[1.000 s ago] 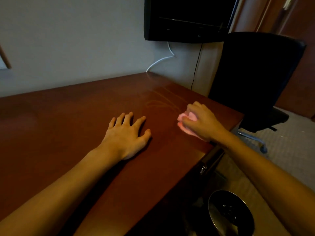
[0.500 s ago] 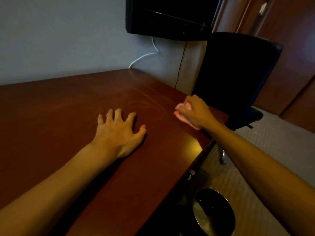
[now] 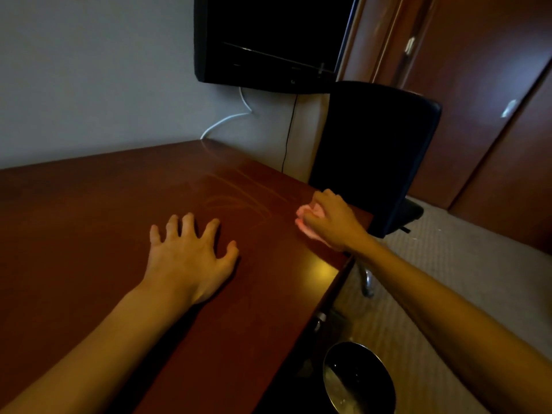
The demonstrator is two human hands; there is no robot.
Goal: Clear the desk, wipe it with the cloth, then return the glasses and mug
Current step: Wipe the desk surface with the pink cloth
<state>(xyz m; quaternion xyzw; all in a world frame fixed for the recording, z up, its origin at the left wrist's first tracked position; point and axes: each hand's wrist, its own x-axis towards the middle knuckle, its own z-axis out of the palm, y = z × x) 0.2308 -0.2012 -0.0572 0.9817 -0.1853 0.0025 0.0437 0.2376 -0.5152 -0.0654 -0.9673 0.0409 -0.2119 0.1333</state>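
The dark red wooden desk point(image 3: 89, 222) fills the left and middle of the head view. My left hand point(image 3: 188, 258) rests on it with fingers spread, touching the top by the fingertips. My right hand point(image 3: 331, 219) grips a bunched pink cloth point(image 3: 307, 215) and presses it on the desk near the right edge. Faint wipe streaks show on the wood behind the cloth. No glasses or mug are in view.
A black office chair point(image 3: 373, 150) stands just beyond the desk's right end. A dark screen point(image 3: 268, 40) hangs on the wall above, with a white cable point(image 3: 227, 118) under it. A round bin point(image 3: 358, 380) sits on the carpet below the desk edge. Brown doors point(image 3: 493, 100) lie at right.
My right hand with the cloth has slid a little along the desk's right edge. My left hand has raised its palm slightly and spread its fingers. My head has turned.
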